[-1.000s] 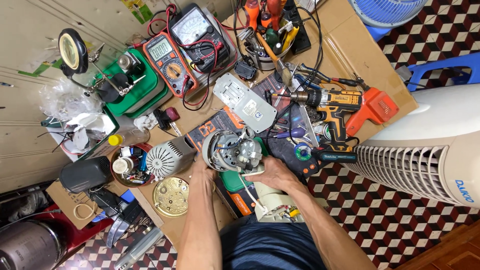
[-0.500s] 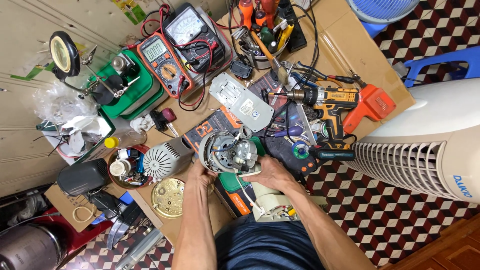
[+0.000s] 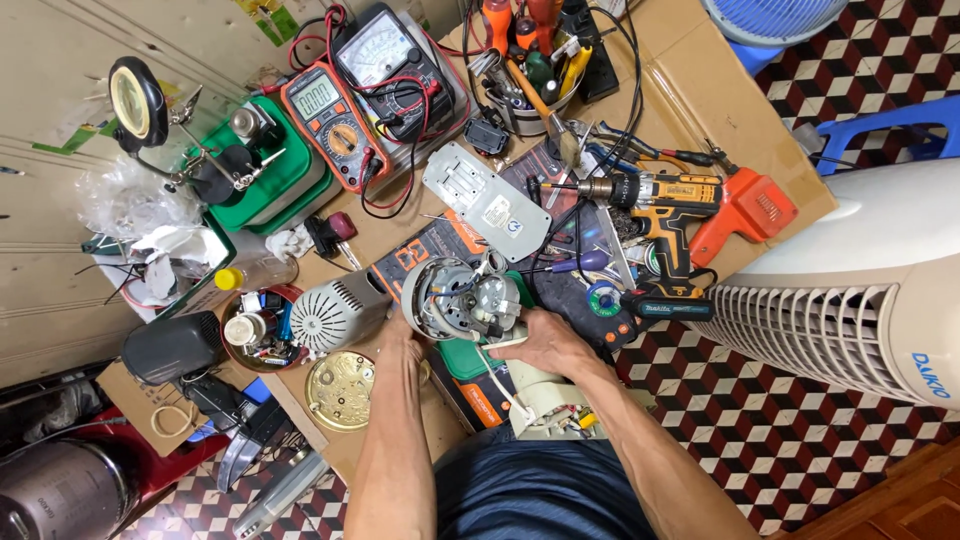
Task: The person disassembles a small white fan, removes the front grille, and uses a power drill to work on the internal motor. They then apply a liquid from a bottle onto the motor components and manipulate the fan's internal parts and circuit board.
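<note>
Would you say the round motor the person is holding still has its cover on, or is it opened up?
Opened up: the motor shows bare wires and metal parts inside its round housing, held between the left hand and right hand.

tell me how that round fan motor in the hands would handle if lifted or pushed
The fan motor, steadied by the left hand and right hand, looks metal, so probably heavy for its size. Its round shape may roll, and its loose wires would flop.

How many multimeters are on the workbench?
2. An orange digital multimeter lies at the upper left of the bench; a black analog multimeter lies just right of it. Clutter could hide others.
</note>
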